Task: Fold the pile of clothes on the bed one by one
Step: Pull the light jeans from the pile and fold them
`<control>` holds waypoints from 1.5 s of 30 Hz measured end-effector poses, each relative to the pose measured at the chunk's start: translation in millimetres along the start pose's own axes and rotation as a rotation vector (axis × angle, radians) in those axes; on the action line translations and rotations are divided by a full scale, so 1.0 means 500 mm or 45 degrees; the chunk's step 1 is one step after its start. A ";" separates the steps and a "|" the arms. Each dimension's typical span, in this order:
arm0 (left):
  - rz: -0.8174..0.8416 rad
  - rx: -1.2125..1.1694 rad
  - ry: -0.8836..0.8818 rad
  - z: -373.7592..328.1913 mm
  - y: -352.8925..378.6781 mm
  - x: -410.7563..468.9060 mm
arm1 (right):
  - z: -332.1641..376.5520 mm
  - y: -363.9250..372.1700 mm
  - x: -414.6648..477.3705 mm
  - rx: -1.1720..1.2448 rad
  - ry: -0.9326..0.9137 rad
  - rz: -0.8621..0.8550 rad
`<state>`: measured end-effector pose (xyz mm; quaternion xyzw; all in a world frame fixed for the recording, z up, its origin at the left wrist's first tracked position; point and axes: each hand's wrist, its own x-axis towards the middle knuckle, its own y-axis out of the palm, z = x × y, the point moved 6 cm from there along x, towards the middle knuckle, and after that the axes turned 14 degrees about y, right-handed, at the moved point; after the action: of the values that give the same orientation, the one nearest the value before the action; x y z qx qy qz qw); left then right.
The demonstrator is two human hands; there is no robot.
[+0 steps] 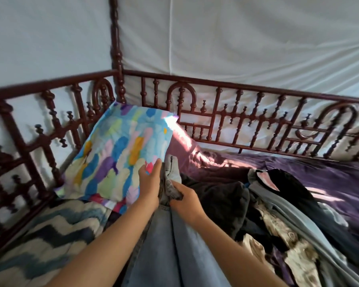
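**A:** Starting at the fingers (179,190): our right hand (186,200) has them curled round a bunched end of the pale jeans (174,241).

**B:** And our left hand (149,183) lies fairly straight along the denim's left edge. Whether it pinches, we can't tell.

**A:** The jeans stretch toward us, just beside the dark pile (267,208) on the bed (323,179).

**B:** So we're on one garment, we'd judge. Next it needs spreading flat with the legs matched, before any fold.
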<state>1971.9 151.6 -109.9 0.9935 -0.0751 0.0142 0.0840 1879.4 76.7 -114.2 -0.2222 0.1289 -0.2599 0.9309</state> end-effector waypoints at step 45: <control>-0.014 -0.169 0.144 -0.171 0.047 0.051 | -0.108 0.013 -0.156 -0.434 0.906 -0.855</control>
<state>1992.4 139.4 -20.5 0.9838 -0.0654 0.0650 0.1539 1798.3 105.4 -154.5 -0.2976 0.3996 -0.5790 0.6454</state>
